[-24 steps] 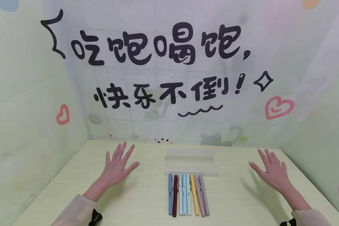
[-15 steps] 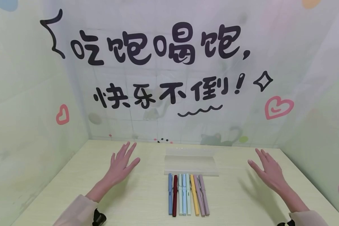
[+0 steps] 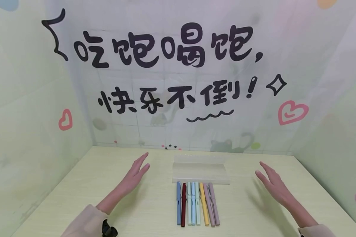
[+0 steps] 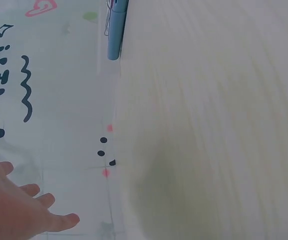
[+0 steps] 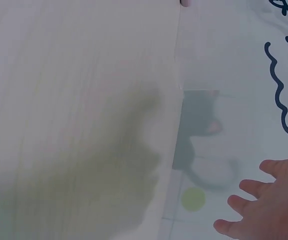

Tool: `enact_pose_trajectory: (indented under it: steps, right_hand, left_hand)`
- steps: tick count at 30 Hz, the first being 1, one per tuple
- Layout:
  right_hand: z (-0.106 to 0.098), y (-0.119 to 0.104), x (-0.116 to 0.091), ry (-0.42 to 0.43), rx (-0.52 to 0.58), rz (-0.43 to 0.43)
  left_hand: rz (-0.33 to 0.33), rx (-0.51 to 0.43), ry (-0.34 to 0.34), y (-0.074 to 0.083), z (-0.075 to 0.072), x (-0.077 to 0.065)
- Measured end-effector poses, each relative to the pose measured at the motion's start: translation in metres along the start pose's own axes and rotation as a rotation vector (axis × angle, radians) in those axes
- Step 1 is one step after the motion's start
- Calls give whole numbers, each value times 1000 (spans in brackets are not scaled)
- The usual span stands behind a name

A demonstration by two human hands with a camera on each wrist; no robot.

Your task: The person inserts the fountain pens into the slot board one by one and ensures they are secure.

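My left hand (image 3: 133,176) hovers over the left part of the table with fingers straight and nothing held. Mirroring it on the right, my right hand (image 3: 275,185) is also raised and holds nothing, its shadow falling on the tabletop. Between them lies a side-by-side row of capped pens: a blue pen (image 3: 178,204), a dark red pen (image 3: 183,205), pale green and light blue pens (image 3: 193,204), a yellow pen (image 3: 204,205) and two purple pens (image 3: 213,205). The left wrist view shows spread fingers (image 4: 70,220) and a blue pen end (image 4: 116,35). Spread fingers (image 5: 238,204) appear in the right wrist view too.
A clear plastic holder (image 3: 200,172) sits right behind the pens on the pale wooden table (image 3: 154,210). A printed curtain (image 3: 178,131) with black lettering stands along the back edge, and pale panels (image 3: 32,138) flank both sides.
Both hands have turned from palms down to more edge-on and drifted slightly inward, toward the middle. The pens and the clear holder stay where they were.
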State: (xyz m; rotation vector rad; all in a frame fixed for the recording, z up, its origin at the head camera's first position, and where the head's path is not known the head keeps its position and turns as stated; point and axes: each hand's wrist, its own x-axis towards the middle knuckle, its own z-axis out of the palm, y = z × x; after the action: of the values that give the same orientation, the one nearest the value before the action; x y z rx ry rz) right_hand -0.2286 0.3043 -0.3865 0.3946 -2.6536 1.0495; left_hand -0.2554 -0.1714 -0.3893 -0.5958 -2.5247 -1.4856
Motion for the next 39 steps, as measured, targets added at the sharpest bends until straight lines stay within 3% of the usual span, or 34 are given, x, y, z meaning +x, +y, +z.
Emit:
enact_pose_trajectory:
  steps: [8, 17, 25, 39]
  right_hand:
    - [8, -7, -1, -66, 78, 104]
    - [16, -16, -1, -166, 199, 209]
    - [25, -22, 0, -219, 276, 251]
    - [47, -34, 1, -275, 298, 271]
  left_hand:
    - [-127, -103, -45, 4, 10, 3]
    - [-205, -238, -58, 6, 19, 8]
    - [-228, -310, -37, 9, 31, 15]
    - [-246, -313, -66, 11, 48, 21]
